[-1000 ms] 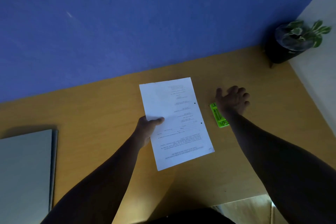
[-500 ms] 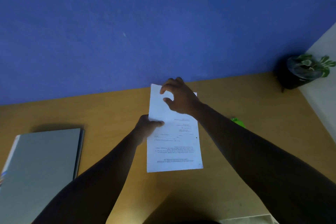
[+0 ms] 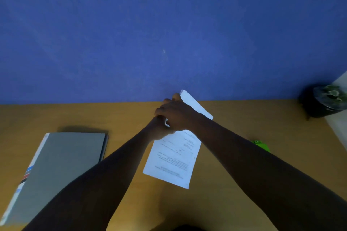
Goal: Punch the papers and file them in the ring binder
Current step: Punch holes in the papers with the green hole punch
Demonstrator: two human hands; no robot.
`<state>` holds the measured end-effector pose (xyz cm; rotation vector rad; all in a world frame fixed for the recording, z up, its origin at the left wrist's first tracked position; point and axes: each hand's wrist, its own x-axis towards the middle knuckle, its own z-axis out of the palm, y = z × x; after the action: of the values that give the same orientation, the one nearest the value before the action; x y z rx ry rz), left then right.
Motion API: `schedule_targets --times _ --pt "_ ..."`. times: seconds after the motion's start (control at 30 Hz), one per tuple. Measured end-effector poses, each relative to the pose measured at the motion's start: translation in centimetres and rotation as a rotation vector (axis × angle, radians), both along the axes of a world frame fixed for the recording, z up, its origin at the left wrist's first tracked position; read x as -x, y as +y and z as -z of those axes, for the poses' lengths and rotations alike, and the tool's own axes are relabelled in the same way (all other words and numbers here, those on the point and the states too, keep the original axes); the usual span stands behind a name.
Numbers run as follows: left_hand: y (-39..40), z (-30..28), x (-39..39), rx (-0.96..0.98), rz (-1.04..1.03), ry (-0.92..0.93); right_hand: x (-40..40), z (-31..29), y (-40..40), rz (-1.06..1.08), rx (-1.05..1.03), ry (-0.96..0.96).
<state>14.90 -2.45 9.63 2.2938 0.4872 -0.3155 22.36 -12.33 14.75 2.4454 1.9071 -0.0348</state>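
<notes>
One printed paper sheet is held above the wooden desk, gripped at its left edge by the left hand and at its far end by the right hand. One closed grey ring binder lies left of the sheet, one green hole punch peeks out to its right, and one potted plant stands far right against the blue wall

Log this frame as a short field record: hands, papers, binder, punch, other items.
left hand: grips papers, partly hidden under right hand
right hand: on papers' far end
papers: held over desk, far end lifted
ring binder: closed, flat, left side
green punch: right side, untouched, partly hidden by forearm
potted plant: far right corner
</notes>
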Motion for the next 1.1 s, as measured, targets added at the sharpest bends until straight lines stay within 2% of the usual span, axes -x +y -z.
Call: schedule_targets --times 0.33,0.5,0.67,0.83,1.0,1.1 --pt "2.3 -1.9 0.0 -0.131 0.136 0.027 -0.5 -2.0 -0.7 0.172 0.068 0.025" --pt "3.5 -2.7 0.2 -0.115 0.164 0.03 -1.0 -1.5 -1.8 0.247 0.004 0.095" --pt "5.1 -3.2 0.7 -0.2 0.174 0.015 -1.9 -0.6 -3.5 0.357 -0.039 0.123" --pt "7.8 -3.0 1.7 -0.222 0.023 -0.005 -3.3 -0.5 -5.9 0.547 -0.046 0.157" --pt "9.3 -2.4 3.0 -0.214 -0.375 -0.155 -4.2 -0.1 -7.7 0.789 -0.182 0.277" --pt "9.1 -1.4 3.2 -0.153 -0.506 -0.175 -4.7 0.5 -8.6 0.908 -0.263 0.351"
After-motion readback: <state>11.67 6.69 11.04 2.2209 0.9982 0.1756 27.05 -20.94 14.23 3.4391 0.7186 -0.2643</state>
